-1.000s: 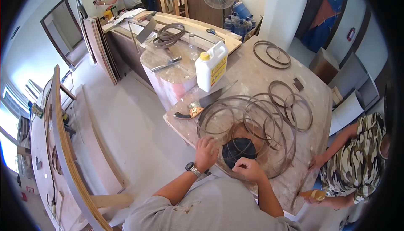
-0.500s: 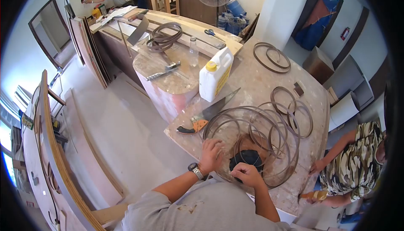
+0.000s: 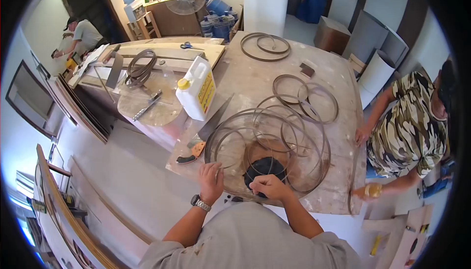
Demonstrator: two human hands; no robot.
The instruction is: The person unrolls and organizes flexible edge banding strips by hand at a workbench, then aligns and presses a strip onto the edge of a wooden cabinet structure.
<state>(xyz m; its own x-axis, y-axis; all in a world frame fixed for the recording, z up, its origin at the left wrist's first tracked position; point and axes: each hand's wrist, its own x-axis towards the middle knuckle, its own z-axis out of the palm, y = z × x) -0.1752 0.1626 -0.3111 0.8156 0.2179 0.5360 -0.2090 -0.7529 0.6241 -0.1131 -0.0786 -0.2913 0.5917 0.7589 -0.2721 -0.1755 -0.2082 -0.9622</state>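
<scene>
Thin brown edge-banding strip (image 3: 327, 156) lies in large loose loops on the worktable. At its near left rim is my left hand (image 3: 211, 181), wearing a watch, fingers stretched out and slightly apart against the loops. My right hand (image 3: 271, 187) is closed, thumb pressed to the fingers, over a crumpled black bundle (image 3: 262, 169); what it pinches is hidden. A brown patch (image 3: 255, 149) shows beneath the loops. Left of the coil lies a handsaw (image 3: 215, 119) with an orange and black handle (image 3: 192, 152).
A white jug with yellow cap (image 3: 197, 90) stands behind the saw. More strip coils (image 3: 265, 47) lie at the far side and on the left counter (image 3: 142, 68). A co-worker in camouflage (image 3: 405, 122) stands at the right edge, holding a yellowish object (image 3: 373, 190). Another person (image 3: 88, 36) works far left.
The view has swung right, so the table and both hands appear further left. My right hand stays closed near the black bundle, and my left stays by the loops. The co-worker shows more fully.
</scene>
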